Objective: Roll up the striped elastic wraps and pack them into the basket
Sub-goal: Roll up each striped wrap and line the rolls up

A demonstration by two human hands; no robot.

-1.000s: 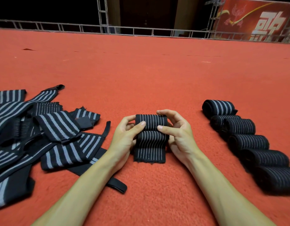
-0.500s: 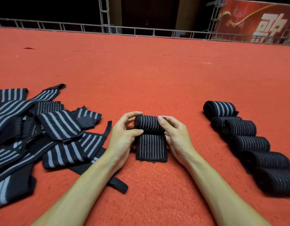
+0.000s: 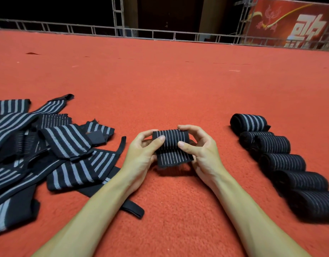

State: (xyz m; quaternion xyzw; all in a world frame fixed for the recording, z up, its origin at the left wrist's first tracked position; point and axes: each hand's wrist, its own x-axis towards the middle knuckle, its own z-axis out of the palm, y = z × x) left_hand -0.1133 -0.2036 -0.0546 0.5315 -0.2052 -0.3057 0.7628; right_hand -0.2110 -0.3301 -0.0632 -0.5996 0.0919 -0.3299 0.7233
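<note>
Carpet (image 3: pixel 160 86), red and fuzzy, runs back to a metal rail (image 3: pixel 85 28) and a red banner (image 3: pixel 293 23); behind them it is dark. Left hand (image 3: pixel 141 154) and right hand (image 3: pixel 202 154) grip a half-rolled wrap (image 3: pixel 171 147) in the middle, between loose wraps (image 3: pixel 48 149) on the left and rolls (image 3: pixel 282 160) on the right.

**Both hands on the roll**

Left hand (image 3: pixel 141 151) and right hand (image 3: pixel 202 153) pinch the half-rolled wrap (image 3: pixel 171 145) over the red carpet (image 3: pixel 160 86), tail hanging. Left of that wrap, loose wraps (image 3: pixel 63 140) sprawl; right of it, finished rolls (image 3: pixel 282 161) line up.
</note>
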